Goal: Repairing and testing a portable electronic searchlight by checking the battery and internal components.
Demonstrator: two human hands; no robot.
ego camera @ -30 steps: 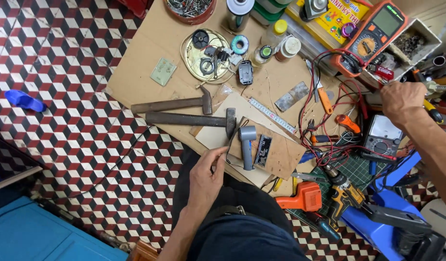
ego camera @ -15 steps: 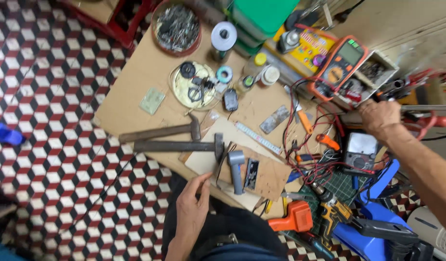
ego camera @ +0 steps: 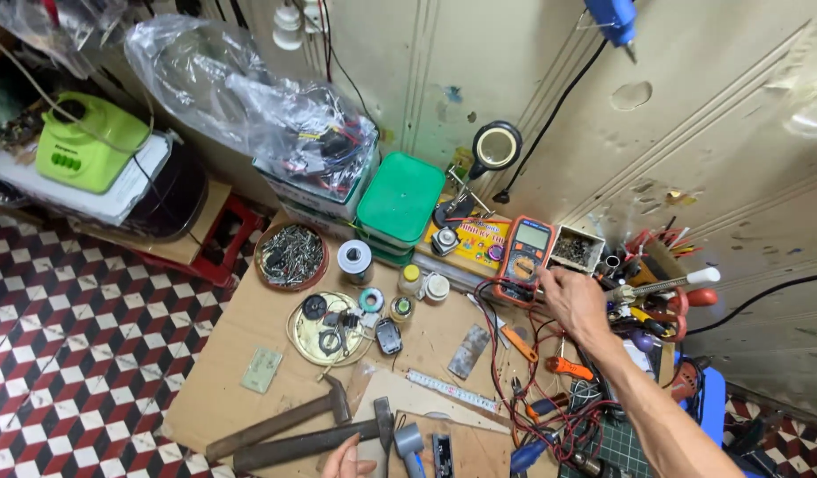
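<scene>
right hand (ego camera: 575,303) – fingers spread, touching multimeter (ego camera: 524,250) – orange casing, grey screen | left hand (ego camera: 348,462) released

A cardboard sheet (ego camera: 240,372) on the tiled floor (ego camera: 63,354) carries two hammers (ego camera: 285,434), a multimeter (ego camera: 524,252) and a round tin (ego camera: 324,329).

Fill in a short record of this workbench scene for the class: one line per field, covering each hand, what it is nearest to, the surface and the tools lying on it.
right hand: reaching out beside the orange multimeter, fingers spread, holding nothing visible
left hand: at the bottom edge, mostly cut off, beside the two hammers
surface: cardboard sheet over a tiled floor
nearby: round tin of small parts, bowl of screws, tangled red leads
</scene>
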